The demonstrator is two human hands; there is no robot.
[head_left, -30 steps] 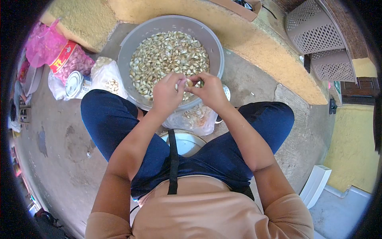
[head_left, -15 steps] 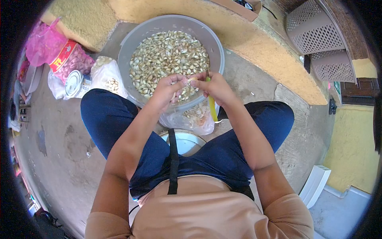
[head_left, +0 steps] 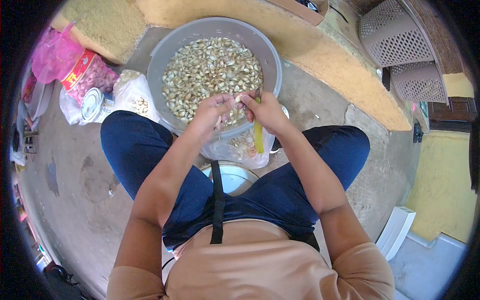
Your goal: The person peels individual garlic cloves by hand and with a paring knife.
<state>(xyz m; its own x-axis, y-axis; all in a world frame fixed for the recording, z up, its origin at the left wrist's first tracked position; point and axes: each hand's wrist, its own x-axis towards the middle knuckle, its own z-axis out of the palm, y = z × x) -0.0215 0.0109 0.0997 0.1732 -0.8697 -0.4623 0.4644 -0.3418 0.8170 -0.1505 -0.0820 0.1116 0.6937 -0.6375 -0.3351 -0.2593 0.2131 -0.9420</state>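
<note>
Over the near rim of a large grey tub [head_left: 273,70], my two hands meet around a pale garlic clove [head_left: 238,99]. The fingertips of my left hand [head_left: 209,115] are closed on the clove. My right hand [head_left: 269,113] is wrapped round a small knife with a yellow-green handle [head_left: 258,137], which hangs below the palm; its dark blade end shows above the fingers. The right thumb is close against the clove. Many unpeeled garlic cloves [head_left: 210,70] fill the tub. Below its rim, a clear plastic bag [head_left: 235,153] holds peelings.
To the left are a pink net bag [head_left: 97,82] of garlic, a metal can [head_left: 92,104] and a white plastic bag [head_left: 131,95] with peeled cloves. A low yellow wall [head_left: 325,75] curves behind the tub. Perforated grey baskets [head_left: 400,40] stand at upper right.
The knife handle has swung left and hangs more upright under my right hand. The right hand has turned slightly, and the clove shows more clearly between the fingers.
</note>
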